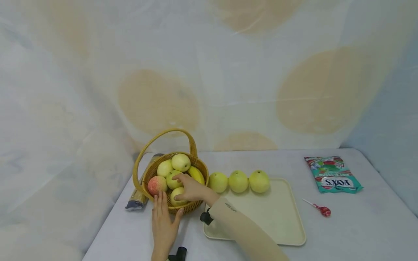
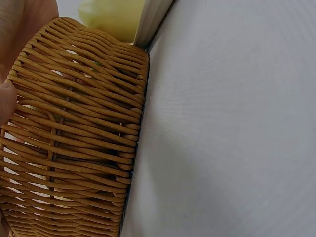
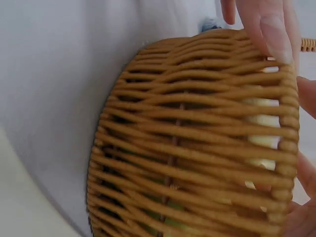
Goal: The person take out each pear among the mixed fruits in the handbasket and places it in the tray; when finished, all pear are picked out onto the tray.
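Observation:
A wicker basket (image 1: 200, 165) with a tall handle holds a red-and-yellow peach (image 1: 156, 185), a banana (image 1: 195, 174) and several yellow-green apples (image 1: 180, 162). My left hand (image 1: 162, 226) rests its straight fingers on the basket's near-left rim, thumb spread apart; the left wrist view shows the woven side close up. Over the basket reaches my right hand (image 1: 192, 189), its fingers and thumb spread wide. Its fingers lie at one apple (image 1: 172, 182), its thumb by a nearer apple (image 1: 176, 201). Whether it grips either cannot be told; the right wrist view is mostly basket wall.
A beige tray (image 1: 261, 221) sits right of the basket, with three yellow-green apples (image 1: 238, 181) lined along its far edge. Farther right lie a wrapped red lollipop (image 1: 324, 211) and a green FOX'S candy bag (image 1: 333, 174). Behind the basket's left side lies a long brown packet (image 1: 137, 200).

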Action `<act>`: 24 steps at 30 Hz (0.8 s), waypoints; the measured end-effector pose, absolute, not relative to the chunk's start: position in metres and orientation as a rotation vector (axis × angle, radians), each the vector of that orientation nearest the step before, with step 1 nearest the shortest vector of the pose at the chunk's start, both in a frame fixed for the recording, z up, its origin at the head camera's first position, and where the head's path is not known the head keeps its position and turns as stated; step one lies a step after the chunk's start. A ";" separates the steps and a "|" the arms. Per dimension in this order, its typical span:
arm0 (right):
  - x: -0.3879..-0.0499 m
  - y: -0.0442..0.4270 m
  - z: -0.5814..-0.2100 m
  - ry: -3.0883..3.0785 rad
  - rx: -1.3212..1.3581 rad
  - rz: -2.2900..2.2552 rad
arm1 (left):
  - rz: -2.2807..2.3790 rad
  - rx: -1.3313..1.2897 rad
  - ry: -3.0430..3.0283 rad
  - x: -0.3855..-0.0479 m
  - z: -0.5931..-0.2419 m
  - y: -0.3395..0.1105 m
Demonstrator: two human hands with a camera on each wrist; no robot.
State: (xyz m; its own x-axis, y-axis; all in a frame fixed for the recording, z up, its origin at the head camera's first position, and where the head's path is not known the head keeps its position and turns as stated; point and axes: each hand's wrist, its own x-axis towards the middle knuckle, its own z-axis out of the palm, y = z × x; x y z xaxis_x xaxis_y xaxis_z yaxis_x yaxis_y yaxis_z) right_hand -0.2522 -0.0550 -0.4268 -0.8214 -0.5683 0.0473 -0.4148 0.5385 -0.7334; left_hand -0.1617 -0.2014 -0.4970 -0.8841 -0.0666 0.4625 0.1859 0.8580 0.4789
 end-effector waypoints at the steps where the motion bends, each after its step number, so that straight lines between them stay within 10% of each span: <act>1: -0.252 -0.056 -0.427 2.576 -0.838 -1.131 | -0.724 -0.088 -2.557 -0.162 -0.497 -0.201; 24: -0.251 -0.064 -0.429 2.609 -0.895 -1.015 | -0.706 -0.057 -2.586 -0.163 -0.497 -0.202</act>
State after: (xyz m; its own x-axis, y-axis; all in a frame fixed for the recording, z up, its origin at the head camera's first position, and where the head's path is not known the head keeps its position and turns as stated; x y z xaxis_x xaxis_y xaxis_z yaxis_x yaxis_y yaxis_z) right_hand -0.2511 -0.0645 -0.4292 -0.7961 -0.6045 0.0294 -0.4653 0.5802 -0.6685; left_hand -0.1628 -0.2016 -0.4966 -0.8952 -0.0780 0.4389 0.1558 0.8678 0.4720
